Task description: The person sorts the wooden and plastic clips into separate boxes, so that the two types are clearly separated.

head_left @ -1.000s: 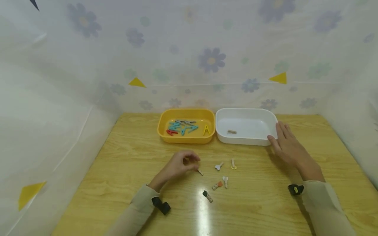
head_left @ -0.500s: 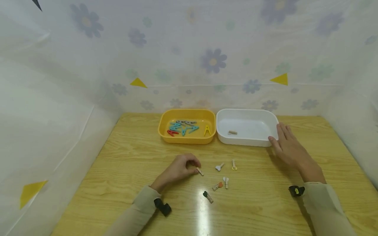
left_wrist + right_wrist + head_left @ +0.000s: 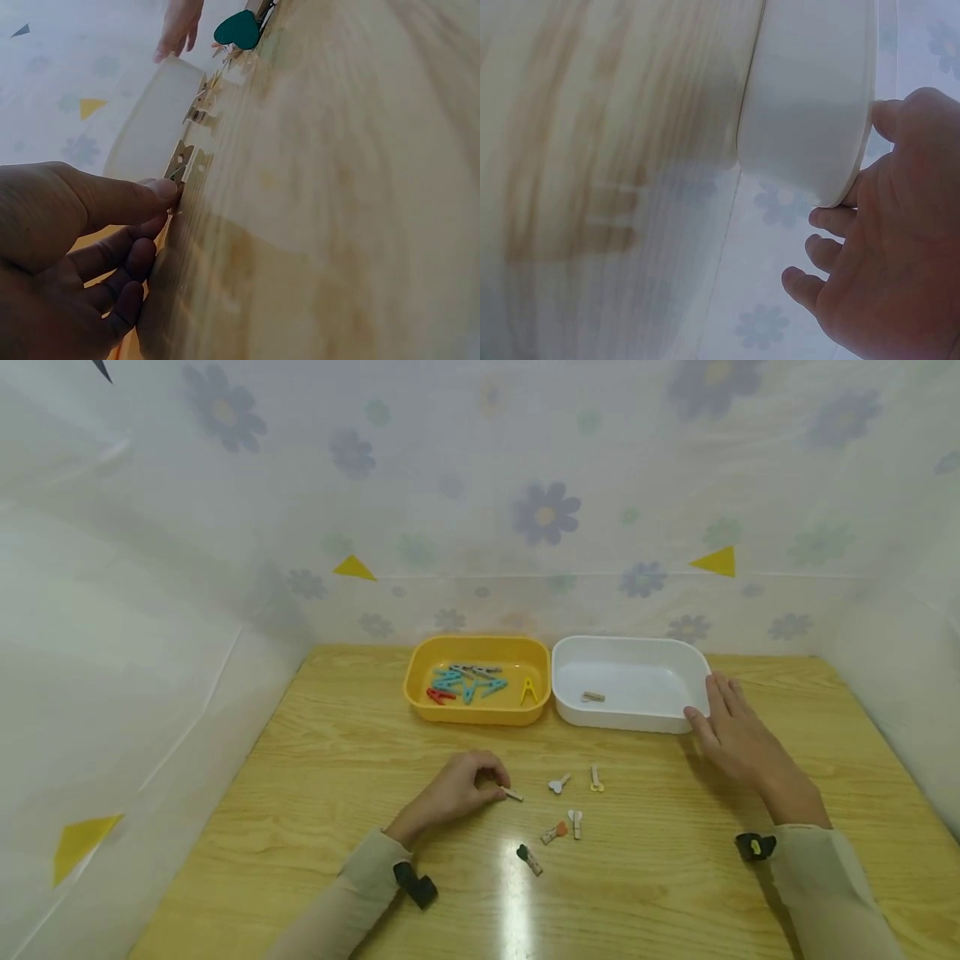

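Observation:
My left hand pinches a small wooden clothespin between thumb and fingers, low over the table. In the left wrist view the thumb covers one end of this clothespin. Several more mini clothespins with heart tops lie to its right: a white one, a yellow one, another white one, an orange one and a dark green one. My right hand rests at the right end of the white tray, fingers straight along its side and thumb at the rim.
Beside the white tray stands a yellow tray with several plastic clothespins, mostly blue, plus red, yellow and grey ones. One wooden clothespin lies inside the white tray. A flowered curtain hangs behind the wooden table.
The left thumb and fingers have come together on the clothespin, which has turned to lie more sideways. My right hand has stayed at the white tray.

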{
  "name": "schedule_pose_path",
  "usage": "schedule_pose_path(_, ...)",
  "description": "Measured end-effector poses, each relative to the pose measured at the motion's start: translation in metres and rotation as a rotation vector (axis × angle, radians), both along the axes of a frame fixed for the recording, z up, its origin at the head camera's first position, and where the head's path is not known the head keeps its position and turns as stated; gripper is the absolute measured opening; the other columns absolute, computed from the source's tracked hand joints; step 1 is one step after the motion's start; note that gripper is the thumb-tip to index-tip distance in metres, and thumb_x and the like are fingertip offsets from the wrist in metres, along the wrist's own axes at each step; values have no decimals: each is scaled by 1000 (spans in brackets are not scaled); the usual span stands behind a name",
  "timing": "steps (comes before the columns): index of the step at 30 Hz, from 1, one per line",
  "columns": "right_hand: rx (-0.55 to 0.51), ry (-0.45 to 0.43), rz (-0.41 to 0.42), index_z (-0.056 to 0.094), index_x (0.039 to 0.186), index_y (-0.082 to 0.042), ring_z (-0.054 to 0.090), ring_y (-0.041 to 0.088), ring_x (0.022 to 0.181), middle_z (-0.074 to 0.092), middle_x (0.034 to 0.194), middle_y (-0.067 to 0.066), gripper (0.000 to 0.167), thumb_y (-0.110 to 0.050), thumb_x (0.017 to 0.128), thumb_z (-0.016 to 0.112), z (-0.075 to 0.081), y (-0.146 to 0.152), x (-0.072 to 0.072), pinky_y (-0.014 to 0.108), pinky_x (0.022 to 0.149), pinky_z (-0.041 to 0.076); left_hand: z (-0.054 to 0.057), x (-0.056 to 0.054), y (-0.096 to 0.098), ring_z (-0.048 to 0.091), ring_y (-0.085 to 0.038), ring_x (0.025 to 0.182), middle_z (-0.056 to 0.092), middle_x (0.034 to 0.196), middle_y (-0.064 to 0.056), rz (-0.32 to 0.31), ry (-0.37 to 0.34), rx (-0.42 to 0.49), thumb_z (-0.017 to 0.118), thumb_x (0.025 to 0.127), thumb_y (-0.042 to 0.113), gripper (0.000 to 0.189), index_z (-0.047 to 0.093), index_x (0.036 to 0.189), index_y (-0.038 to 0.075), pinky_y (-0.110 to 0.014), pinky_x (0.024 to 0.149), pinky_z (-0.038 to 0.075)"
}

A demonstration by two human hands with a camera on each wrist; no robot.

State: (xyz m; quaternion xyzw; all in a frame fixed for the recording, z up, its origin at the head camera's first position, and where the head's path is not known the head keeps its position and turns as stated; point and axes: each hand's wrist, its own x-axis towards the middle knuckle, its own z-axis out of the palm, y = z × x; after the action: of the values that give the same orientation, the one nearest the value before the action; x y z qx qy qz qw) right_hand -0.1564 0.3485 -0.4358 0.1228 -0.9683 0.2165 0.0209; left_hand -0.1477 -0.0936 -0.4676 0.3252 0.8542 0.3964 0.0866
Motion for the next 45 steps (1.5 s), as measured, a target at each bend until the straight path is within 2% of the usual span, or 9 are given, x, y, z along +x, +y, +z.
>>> schedule_pose_path(8, 12, 10, -6, -6, 158, 11, -14, 48, 151, -9, 164, 36, 76, -40, 113, 27, -1, 3, -1, 63, 121, 0, 4, -1, 2, 64, -8, 88, 70, 94, 3, 4, -36, 13, 79, 91, 6, 7, 74, 94, 11, -27, 82, 54)
schedule_pose_path(14, 12, 11, -9, -5, 158, 12, -13, 49, 151, -8, 163, 37, 76, -40, 113, 27, -1, 5, 0, 63, 121, -1, 6, -1, 4, 64, -11, 88, 70, 93, 3, 4, -40, 18, 79, 91, 6, 7, 74, 93, 10, -27, 81, 54)
schedule_pose_path(20, 16, 5, -9, -6, 158, 12, -14, 49, 151, -9, 164, 35, 76, -40, 113, 27, 1, 5, 0, 64, 121, 0, 7, -2, 5, 63, -11, 89, 71, 96, 0, 17, -95, 56, 76, 93, 4, 6, 74, 96, 10, -28, 81, 54)
schedule_pose_path(23, 16, 1, -7, -6, 158, 11, -14, 49, 151, -9, 164, 35, 76, -40, 113, 27, 2, 5, 1, 64, 120, 0, 8, -2, 6, 63, -11, 89, 71, 97, -2, 24, -96, 68, 74, 94, 4, 7, 74, 96, 10, -30, 81, 54)
schedule_pose_path(28, 6, -2, -3, -5, 158, 11, -14, 49, 151, -9, 164, 35, 76, -40, 113, 28, 0, 5, 1, 63, 121, -1, 12, -1, 9, 64, -10, 87, 70, 94, 4, 61, -74, 59, 75, 94, 5, 9, 74, 96, 14, -29, 79, 54)
schedule_pose_path(36, 8, -1, -7, -6, 159, 10, -15, 48, 152, -10, 165, 33, 76, -41, 113, 27, -2, 4, -1, 62, 121, -1, 18, 1, 20, 64, -9, 87, 70, 91, 8, 99, -9, 112, 77, 94, 10, 4, 75, 97, 13, -32, 77, 56)
schedule_pose_path(41, 6, -1, -7, -6, 159, 10, -14, 48, 152, -10, 165, 33, 77, -42, 113, 27, -3, 3, -1, 63, 121, 0, 25, 0, 26, 65, -9, 88, 71, 93, 7, 102, 35, 143, 77, 94, 11, 5, 75, 97, 14, -37, 78, 57)
schedule_pose_path(45, 3, 1, -4, -6, 159, 10, -14, 48, 152, -10, 165, 32, 77, -42, 113, 28, -4, 2, -2, 63, 121, 0, 28, -2, 32, 65, -11, 88, 71, 94, 5, 102, 77, 168, 77, 94, 12, 4, 74, 97, 12, -37, 77, 56)
